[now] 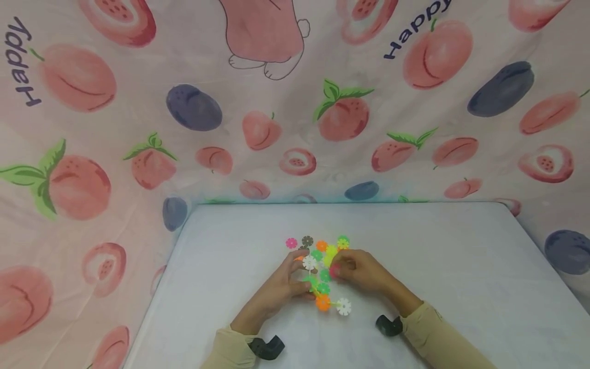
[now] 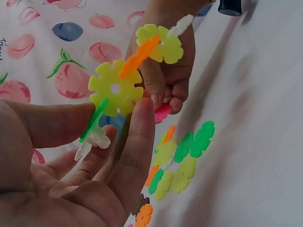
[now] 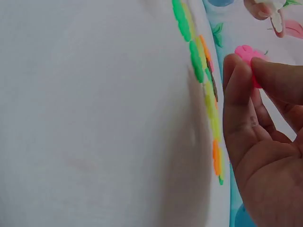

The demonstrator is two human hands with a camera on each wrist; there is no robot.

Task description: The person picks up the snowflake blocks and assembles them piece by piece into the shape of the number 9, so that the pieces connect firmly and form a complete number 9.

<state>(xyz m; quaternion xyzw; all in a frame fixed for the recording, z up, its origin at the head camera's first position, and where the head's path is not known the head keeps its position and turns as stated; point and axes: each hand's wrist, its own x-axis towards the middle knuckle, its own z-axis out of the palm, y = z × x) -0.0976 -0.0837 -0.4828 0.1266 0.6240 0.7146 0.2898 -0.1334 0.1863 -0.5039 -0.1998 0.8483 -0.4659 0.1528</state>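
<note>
My left hand pinches a joined chain of flower-shaped plastic discs between thumb and fingers. Slotted together in the left wrist view are white, green, yellow and orange discs. One end of the chain, with an orange disc and a white disc, reaches toward the person in the head view. Between thumb and fingertips, my right hand holds a single pink disc. This pink disc is apart from the chain, though the left wrist view shows it only partly, behind the chain.
Loose flower discs lie in a group on the white table beyond the hands, among them a pink one, a dark one and an orange one. A fruit-print cloth hangs behind the table.
</note>
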